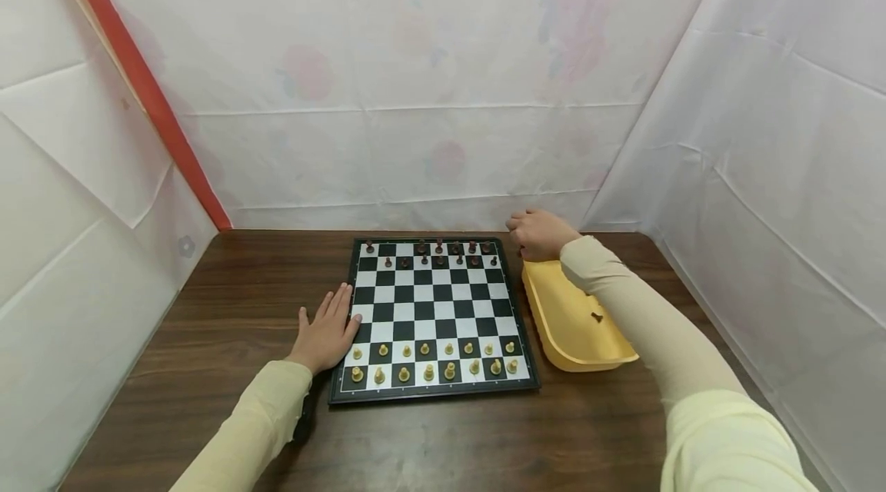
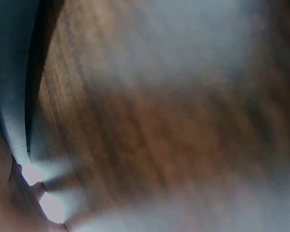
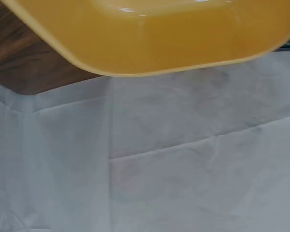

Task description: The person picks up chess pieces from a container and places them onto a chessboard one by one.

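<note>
Board (image 1: 434,320) setup looks approx. done: light pieces (image 1: 433,361) fill the near rows, dark pieces (image 1: 434,253) at far edge w/ gaps. Tray (image 1: 564,323) right of board holds one dark piece (image 1: 596,317). Left hand (image 1: 325,336) flat on bench (image 1: 228,307) at board's left edge. Right hand (image 1: 541,234) curled at board's far right corner; can't tell if it holds anything.

Bare bench (image 1: 235,300) lies open left of the chessboard (image 1: 434,319); its middle ranks stand free between the piece rows. The yellow tray (image 1: 574,323) crowds its right edge.
</note>
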